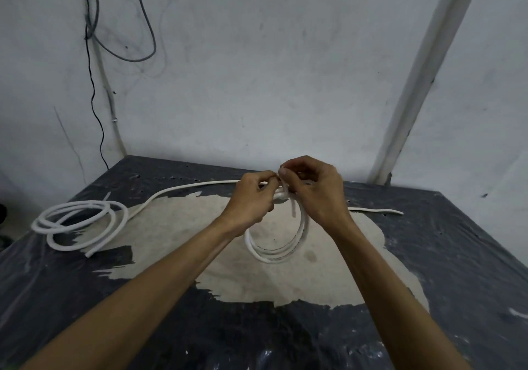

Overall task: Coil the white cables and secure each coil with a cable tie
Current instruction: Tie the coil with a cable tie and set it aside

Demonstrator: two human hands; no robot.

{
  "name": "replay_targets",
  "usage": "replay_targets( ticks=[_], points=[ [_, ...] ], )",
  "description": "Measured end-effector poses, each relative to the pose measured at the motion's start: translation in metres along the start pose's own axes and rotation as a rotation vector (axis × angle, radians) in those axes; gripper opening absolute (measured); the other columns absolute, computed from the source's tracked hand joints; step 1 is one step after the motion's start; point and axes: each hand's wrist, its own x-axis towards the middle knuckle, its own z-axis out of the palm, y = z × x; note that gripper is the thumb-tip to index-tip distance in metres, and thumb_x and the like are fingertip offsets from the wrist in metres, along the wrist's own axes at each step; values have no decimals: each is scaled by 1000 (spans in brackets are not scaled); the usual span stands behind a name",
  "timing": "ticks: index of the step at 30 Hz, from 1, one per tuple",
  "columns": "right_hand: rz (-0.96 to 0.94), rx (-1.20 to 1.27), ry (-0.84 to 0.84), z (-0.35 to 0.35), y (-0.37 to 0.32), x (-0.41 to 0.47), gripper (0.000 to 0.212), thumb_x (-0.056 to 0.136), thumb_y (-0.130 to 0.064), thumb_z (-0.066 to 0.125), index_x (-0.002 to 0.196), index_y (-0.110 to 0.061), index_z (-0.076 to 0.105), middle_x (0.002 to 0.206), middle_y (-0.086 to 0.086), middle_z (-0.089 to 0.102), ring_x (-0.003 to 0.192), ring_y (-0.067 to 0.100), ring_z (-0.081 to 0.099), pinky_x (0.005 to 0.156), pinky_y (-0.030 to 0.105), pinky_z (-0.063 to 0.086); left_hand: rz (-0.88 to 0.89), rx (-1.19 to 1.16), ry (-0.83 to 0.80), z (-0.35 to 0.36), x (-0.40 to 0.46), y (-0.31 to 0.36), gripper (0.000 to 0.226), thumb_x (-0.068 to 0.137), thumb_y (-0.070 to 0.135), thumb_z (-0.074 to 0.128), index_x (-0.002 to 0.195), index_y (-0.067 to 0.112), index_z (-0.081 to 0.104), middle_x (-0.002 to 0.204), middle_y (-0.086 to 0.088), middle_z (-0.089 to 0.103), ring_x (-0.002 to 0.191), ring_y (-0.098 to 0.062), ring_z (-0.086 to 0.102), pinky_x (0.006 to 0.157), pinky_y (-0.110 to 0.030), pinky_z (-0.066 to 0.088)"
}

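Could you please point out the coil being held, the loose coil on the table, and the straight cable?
held coil (274, 251), head view, bottom curve.
loose coil (77, 221), head view, middle loops.
straight cable (183, 188), head view, bare stretch.

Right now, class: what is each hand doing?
Left hand: fingers curled, gripping the top of the held coil.
Right hand: pinching something thin and white at that coil's top.

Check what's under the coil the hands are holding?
The held coil hangs from the left hand and right hand; its lower loops meet the table on the worn pale patch. Nothing else shows beneath. The hands hide the coil's top and any tie.
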Motion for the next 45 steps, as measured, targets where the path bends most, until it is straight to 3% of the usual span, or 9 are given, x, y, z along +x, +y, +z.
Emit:
replay_targets(
  ticks=[5, 13, 16, 20, 25, 31, 35, 40, 45],
  points=[
    [-59, 16, 31, -5, -1, 3, 6, 92, -20, 76, 92, -14, 76, 81, -6, 77, 76, 10, 74, 75, 32, 61, -138, -226, -80, 1, -2, 11, 30, 103, 22, 47, 78, 15, 62, 41, 11, 42, 36, -6, 30, 45, -19, 18],
    [-52, 37, 2, -9, 1, 2, 8, 100, -18, 66, 95, -12, 66, 88, 0, 78, 82, 16, 76, 80, 44, 63, -272, -391, -155, -2, 2, 6, 23, 103, 28, 50, 86, 14, 58, 47, 4, 27, 38, -7, 20, 43, -17, 12],
    [-77, 13, -49, -16, -2, 3, 7, 101, -16, 64, 96, -11, 63, 91, -2, 78, 87, 13, 76, 81, 36, 61, -297, -422, -197, -2, 2, 7, 28, 102, 29, 50, 78, 16, 56, 47, 3, 27, 36, -6, 18, 43, -17, 11],
    [-156, -139, -48, -26, -5, 6, 6, 100, -19, 64, 95, -19, 61, 93, -8, 68, 90, 9, 67, 71, 33, 57, -285, -398, -193, -2, 3, 10, 21, 103, 29, 47, 89, 14, 51, 48, 2, 28, 37, -7, 19, 41, -16, 12],
    [47, 39, -62, -28, -7, 8, 9, 101, -16, 63, 96, -8, 63, 87, 3, 79, 80, 17, 76, 75, 32, 63, -169, -310, -212, 0, 1, 11, 25, 105, 29, 45, 85, 15, 43, 45, 3, 36, 35, -8, 21, 42, -16, 15],
    [333, 148, -69, -24, -3, 9, 20, 103, -14, 60, 103, 6, 60, 75, 6, 76, 61, 12, 72, 63, 30, 59, -101, -230, -253, -2, -5, 5, 26, 105, 27, 44, 84, 13, 44, 52, -1, 34, 40, -10, 21, 43, -19, 15],
    [134, -99, -34, -19, -3, 5, 10, 104, -16, 56, 98, -9, 56, 80, -2, 78, 74, 9, 75, 78, 37, 61, -164, -285, -256, -1, -4, 1, 29, 106, 30, 44, 83, 12, 46, 52, -2, 31, 38, -9, 20, 43, -18, 14],
    [-221, -245, 49, -15, -13, -4, 4, 105, -8, 51, 102, -9, 49, 85, -3, 75, 75, 8, 72, 67, 32, 58, -318, -419, -195, -5, 5, -2, 34, 105, 31, 44, 79, 10, 49, 44, 4, 27, 33, -6, 17, 38, -13, 15],
    [-428, -351, 74, -7, -13, -14, 6, 106, -14, 50, 102, -10, 48, 88, -5, 73, 73, 17, 72, 64, 45, 56, -470, -464, -84, -15, 17, -4, 39, 104, 31, 45, 71, 11, 49, 41, 7, 25, 28, -3, 16, 34, -9, 14]
  ],
)
